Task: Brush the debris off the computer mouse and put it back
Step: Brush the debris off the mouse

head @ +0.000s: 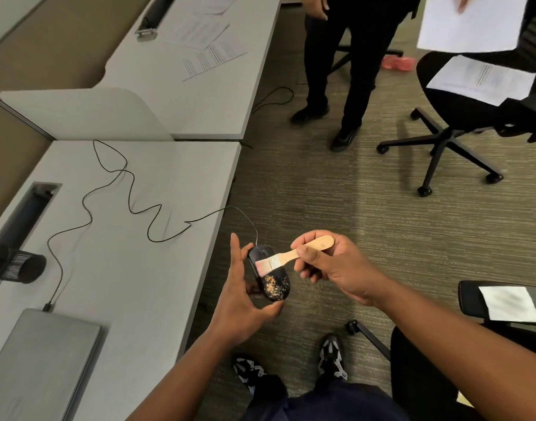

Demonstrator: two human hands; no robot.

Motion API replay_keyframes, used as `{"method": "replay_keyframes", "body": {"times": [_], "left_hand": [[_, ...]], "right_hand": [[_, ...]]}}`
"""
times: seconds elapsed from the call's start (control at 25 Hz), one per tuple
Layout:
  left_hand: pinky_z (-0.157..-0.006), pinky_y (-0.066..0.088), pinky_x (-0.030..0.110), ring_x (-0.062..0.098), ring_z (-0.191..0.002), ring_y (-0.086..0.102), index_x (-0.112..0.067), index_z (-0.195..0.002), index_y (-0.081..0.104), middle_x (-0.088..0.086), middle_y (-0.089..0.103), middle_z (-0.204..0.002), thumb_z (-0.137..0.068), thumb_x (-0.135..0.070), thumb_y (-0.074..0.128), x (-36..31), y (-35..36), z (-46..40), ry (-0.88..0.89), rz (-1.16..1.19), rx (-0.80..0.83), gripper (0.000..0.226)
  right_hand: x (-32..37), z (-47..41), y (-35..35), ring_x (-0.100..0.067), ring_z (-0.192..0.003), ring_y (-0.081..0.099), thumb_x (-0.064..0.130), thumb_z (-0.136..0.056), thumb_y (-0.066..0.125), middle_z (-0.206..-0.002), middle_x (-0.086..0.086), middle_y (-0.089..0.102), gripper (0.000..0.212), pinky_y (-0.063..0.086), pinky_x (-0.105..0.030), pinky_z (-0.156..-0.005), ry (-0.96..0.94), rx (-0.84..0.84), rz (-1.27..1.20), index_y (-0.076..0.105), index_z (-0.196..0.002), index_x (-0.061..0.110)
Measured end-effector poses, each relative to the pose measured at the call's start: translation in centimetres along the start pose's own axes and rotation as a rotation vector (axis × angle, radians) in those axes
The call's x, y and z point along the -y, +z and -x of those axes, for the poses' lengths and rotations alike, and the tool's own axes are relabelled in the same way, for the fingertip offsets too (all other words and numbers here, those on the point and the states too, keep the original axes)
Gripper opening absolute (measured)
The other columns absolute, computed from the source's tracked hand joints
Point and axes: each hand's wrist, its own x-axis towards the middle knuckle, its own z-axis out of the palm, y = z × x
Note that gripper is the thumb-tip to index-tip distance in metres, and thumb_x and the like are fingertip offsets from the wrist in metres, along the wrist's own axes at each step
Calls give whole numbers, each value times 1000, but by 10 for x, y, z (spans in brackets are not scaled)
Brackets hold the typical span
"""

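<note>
Head view, left hand [241, 294] grip holding mouse [269, 276], right hand [327, 262] grip pinching brush [294, 253], cable [133, 205] across desk [145, 268], laptop [38, 360] nearby

Office: desks [139, 183], swivel chair [449, 117], carpet [352, 208]

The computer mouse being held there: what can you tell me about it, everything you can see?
The mouse is black and looks like glossy plastic. Tan crumbs speckle its near end. The left hand holds it beyond the desk edge, above the carpet. A thin black cord runs from its far end in loops across the desk. The pale bristles of a wooden-handled brush, pinched in the right hand, rest on its middle.
</note>
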Motion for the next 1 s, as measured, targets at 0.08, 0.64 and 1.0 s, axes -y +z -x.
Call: {"method": "replay_keyframes", "body": {"times": [0.08, 0.64, 1.0], "left_hand": [[-95, 64, 46, 16, -123, 71, -62, -157, -20, -47, 27, -156, -63, -31, 97, -1, 0, -1, -5, 4, -4, 153], [-74, 68, 37, 22, -93, 81, -63, -158, -16, -32, 45, -154, -63, -25, 102, 4, 1, -1, 30, 21, -128, 156], [-80, 68, 44, 23, -103, 79, -60, -160, -17, -33, 45, -153, -59, -43, 104, 7, -3, -3, 1, 13, -127, 158]], "right_hand": [[-1, -2, 4, -17, -71, 69, 27, -94, 72, -85, -11, 77, 18, 54, -24, -60, 3, 0, 38, 72, -106, 13], [-1, 0, -14, -15, -63, 66, 11, -102, 63, -76, -9, 76, 8, 50, -24, -54, 46, -176, 142, 71, -102, 10], [-3, -3, -23, -14, -63, 65, 12, -102, 64, -75, -7, 76, 7, 50, -23, -54, 59, -250, 214, 71, -101, 11]]}}
